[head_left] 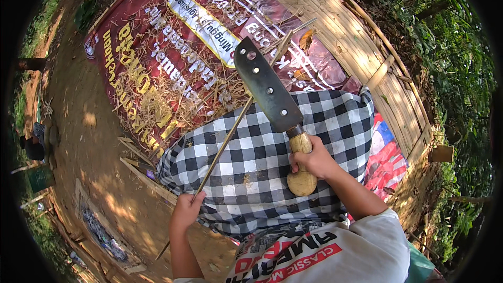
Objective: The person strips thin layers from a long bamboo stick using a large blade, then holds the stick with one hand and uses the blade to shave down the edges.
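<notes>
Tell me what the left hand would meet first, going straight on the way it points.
Probably the checkered cloth, just ahead of the left hand in the picture, though depth is unclear.

A platform point(361, 34) of pale bamboo slats carries a dark red banner point(201, 29) with white and yellow lettering, and its slats show along the banner's right side. Thin, straw-coloured shavings point(152, 107) lie strewn over the banner, thickest toward its lower left. A dry brown leaf point(306, 41) rests on the banner's upper right part. A few green leaf bits point(384, 98) dot the slats right of the banner.
</notes>
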The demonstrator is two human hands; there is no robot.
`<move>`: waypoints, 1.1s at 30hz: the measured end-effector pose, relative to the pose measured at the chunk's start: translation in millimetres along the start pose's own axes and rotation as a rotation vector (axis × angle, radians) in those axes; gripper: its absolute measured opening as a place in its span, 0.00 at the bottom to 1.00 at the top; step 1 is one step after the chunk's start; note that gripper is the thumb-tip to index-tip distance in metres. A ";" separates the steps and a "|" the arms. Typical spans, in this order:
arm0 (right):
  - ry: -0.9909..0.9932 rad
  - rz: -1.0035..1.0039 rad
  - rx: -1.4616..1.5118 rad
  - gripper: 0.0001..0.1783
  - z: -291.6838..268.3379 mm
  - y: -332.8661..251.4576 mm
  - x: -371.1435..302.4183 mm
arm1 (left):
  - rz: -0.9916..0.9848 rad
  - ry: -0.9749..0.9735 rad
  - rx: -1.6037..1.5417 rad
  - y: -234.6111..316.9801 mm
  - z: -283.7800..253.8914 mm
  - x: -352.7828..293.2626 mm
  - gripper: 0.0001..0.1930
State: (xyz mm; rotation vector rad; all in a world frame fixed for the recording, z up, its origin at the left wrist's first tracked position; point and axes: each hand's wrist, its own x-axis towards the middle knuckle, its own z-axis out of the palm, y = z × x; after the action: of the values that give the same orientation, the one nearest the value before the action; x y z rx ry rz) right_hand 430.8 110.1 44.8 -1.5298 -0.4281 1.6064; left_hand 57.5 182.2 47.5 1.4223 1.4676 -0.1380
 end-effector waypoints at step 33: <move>-0.184 0.185 0.046 0.10 8.8 -1.4 7.0 | 0.269 0.443 0.445 1.7 39.2 -12.6 0.20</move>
State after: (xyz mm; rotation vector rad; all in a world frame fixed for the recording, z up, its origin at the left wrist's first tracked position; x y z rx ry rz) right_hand 423.9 118.9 43.1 -1.4262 -0.3544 1.8974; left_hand 78.0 147.3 39.6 2.1007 1.6427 0.0263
